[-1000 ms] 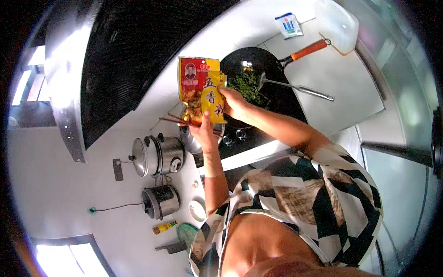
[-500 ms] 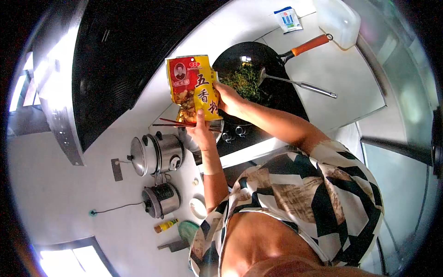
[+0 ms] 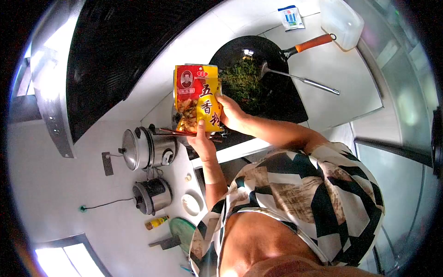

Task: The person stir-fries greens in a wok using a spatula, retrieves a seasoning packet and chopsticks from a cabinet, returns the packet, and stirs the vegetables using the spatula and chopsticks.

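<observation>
Your left hand [image 3: 203, 145] pinches the bottom edge of the red-and-yellow packet [image 3: 196, 98], thumb in front, with dark chopsticks [image 3: 170, 131] seemingly tucked behind; your right hand [image 3: 232, 114] grips its right edge. The packet's front faces you; whether it is opened you cannot tell from here, and no contents show coming out.

At 2 o'clock from the packet, the wok [image 3: 276, 99] already holds chopped greens [image 3: 247, 78], which look partly cooked. The spatula [image 3: 318, 85] rests with its head in the wok, its handle pointing between 3 and 4 o'clock, in neither hand. A white-and-blue sachet [image 3: 291, 18] lies at 1 o'clock from the wok. So the greens are in, while the packet remains unpoured, as far as you see.
</observation>
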A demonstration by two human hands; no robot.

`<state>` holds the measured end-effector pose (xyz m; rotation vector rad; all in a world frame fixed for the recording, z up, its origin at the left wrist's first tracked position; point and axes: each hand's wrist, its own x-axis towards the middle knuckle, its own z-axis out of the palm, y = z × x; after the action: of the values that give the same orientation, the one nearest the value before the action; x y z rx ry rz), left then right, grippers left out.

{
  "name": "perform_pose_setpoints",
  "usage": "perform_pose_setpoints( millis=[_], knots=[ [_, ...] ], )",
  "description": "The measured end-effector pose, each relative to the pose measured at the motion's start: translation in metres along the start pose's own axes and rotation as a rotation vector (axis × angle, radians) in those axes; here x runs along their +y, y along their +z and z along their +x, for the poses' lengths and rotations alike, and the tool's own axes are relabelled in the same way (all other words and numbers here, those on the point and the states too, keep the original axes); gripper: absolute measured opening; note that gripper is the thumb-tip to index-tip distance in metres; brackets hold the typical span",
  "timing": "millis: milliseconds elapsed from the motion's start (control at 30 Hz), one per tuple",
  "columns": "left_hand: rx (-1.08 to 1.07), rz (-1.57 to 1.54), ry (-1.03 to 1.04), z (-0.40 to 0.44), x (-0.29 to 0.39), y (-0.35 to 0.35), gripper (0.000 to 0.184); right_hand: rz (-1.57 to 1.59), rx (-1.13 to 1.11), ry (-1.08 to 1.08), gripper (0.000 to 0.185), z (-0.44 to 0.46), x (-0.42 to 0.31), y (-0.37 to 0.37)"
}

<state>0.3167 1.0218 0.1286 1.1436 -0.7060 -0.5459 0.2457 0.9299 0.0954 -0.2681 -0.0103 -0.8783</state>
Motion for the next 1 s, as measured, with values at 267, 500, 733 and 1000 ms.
perform_pose_setpoints(
  millis=[267,500,733,1000],
  knots=[
    [-0.026,0.037,0.017,-0.004,0.001,-0.001,0.039,-0.003,-0.040,0.002,0.035,0.006,0.002,-0.003],
    [-0.072,0.125,0.046,-0.005,0.004,-0.020,0.039,-0.007,0.091,0.037,0.039,-0.011,0.013,0.010],
    [-0.018,0.114,0.080,0.011,-0.010,-0.004,0.040,-0.021,0.095,0.096,0.032,0.023,0.003,-0.006],
    [-0.212,0.112,0.161,0.068,-0.013,0.042,0.037,-0.026,0.203,-0.138,0.034,0.086,-0.036,-0.006]
  ],
)
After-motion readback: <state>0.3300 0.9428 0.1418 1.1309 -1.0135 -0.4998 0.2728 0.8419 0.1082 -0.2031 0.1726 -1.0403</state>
